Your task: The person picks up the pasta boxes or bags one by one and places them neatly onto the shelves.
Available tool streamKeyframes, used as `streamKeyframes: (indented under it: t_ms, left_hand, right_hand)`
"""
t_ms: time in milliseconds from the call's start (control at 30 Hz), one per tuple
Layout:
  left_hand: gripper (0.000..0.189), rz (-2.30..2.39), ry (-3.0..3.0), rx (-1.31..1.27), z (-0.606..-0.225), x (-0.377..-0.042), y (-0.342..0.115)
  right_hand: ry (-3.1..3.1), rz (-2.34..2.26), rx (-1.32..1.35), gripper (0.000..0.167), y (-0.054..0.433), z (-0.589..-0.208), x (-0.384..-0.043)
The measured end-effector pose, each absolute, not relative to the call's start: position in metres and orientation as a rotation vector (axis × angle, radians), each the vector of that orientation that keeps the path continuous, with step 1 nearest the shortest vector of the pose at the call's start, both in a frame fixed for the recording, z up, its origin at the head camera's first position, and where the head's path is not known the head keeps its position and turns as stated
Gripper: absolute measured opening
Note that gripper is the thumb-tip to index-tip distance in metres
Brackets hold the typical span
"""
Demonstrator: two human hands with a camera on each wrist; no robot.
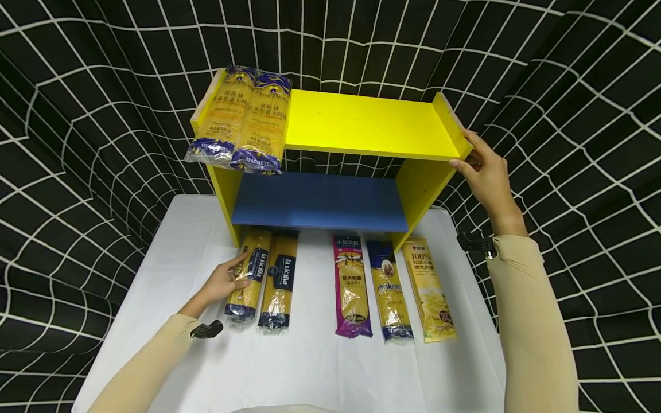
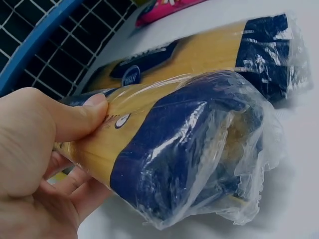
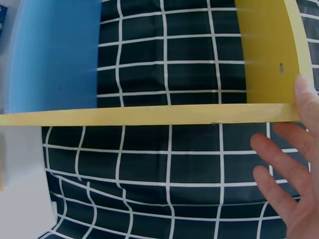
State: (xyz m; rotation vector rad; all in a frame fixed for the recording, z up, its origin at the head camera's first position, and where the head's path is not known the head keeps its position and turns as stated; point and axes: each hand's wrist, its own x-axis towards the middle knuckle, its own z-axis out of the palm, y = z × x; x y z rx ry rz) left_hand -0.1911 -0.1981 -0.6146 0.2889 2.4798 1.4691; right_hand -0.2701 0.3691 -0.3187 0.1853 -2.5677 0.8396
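Clock set on the middle of the head view, 12 pointing away from the person.

At 8 o'clock we have the left hand (image 1: 222,283) grasping the outermost la sicilia pack (image 1: 256,269), thumb over the top, fingers curled around its side and underneath. We take this wrap as suited to a rounded, slippery wrapper. Whether the pack bears on the white cloth (image 1: 320,367) at this instant, we cannot tell.

Between 2 and 3 o'clock, the right hand (image 1: 489,175) grips the upper corner of the yellow rack (image 1: 361,123), thumb at the front edge and fingers around the outer face of the end lip (image 1: 449,127). We judge this a bracing hold, keeping the frame steady.

Toward 10 o'clock, two spaghetti packs (image 1: 263,123) lie side by side on the top board, overhanging its front edge, presumably because they outrun its depth. The lip at that end probably checks sideways rolling.

On the cloth we log the second la sicilia pack (image 1: 279,281) at 7, just beside the first; a purple pack (image 1: 352,287) between 5 and 6; a blue-ended pack (image 1: 389,289) near 5; a pale yellow pack (image 1: 428,289) at 4. All lie lengthwise toward the person, perhaps for easy reach.
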Motion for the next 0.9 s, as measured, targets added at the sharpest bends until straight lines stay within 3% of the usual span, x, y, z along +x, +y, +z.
streamKeyframes:
  t_ms: [400, 900]
  left_hand:
    - [0.080, 1.564, 2.312, 0.473, -0.597, -0.192, -0.172]
    - [0.073, 1.323, 2.266, 0.817, -0.577, -0.182, -0.127]
  right_hand:
    - [-2.583, 0.837, 0.165, 0.064, 0.370, -0.319, -0.270]
    - [-2.585, 0.837, 0.167, 0.063, 0.369, -0.318, -0.269]
